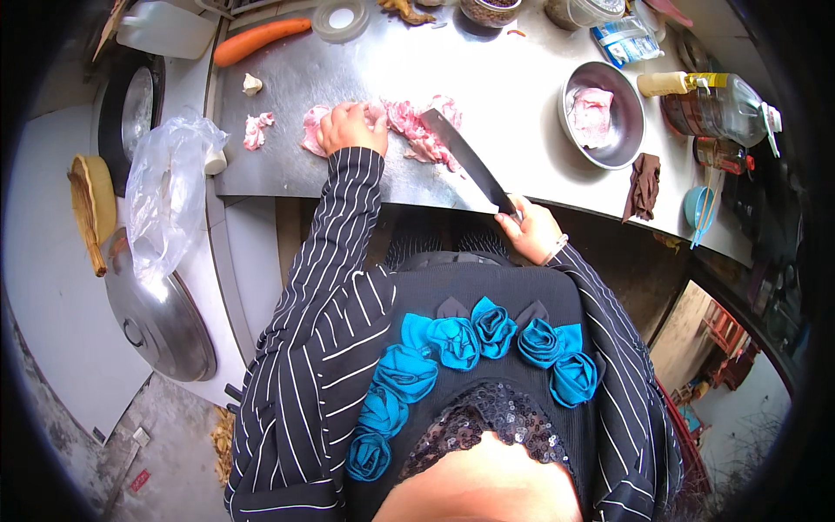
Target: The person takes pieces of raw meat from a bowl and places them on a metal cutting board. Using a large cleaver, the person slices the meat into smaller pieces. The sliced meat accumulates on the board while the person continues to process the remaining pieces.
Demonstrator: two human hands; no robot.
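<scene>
My right hand (530, 230) grips the handle of a broad-bladed kitchen knife (471, 160) near the counter's front edge. Its dark blade slants up and left, with the tip over a pile of cut raw meat (425, 127). To the left of that pile, my left hand (354, 126) presses down on a larger piece of raw meat (314, 130), much of it hidden under the palm and fingers. A small separate scrap of meat (258, 130) lies farther left. All of it rests directly on the stainless steel counter (287, 173).
A steel bowl (636, 114) holding a meat slab (592, 117) stands right, beside a brown cloth (643, 188) and an oil bottle (717, 107). A carrot (261, 40), garlic (252, 84) and round lid (340, 19) lie back left. A plastic bag (171, 189) hangs left near a large pot lid (160, 320).
</scene>
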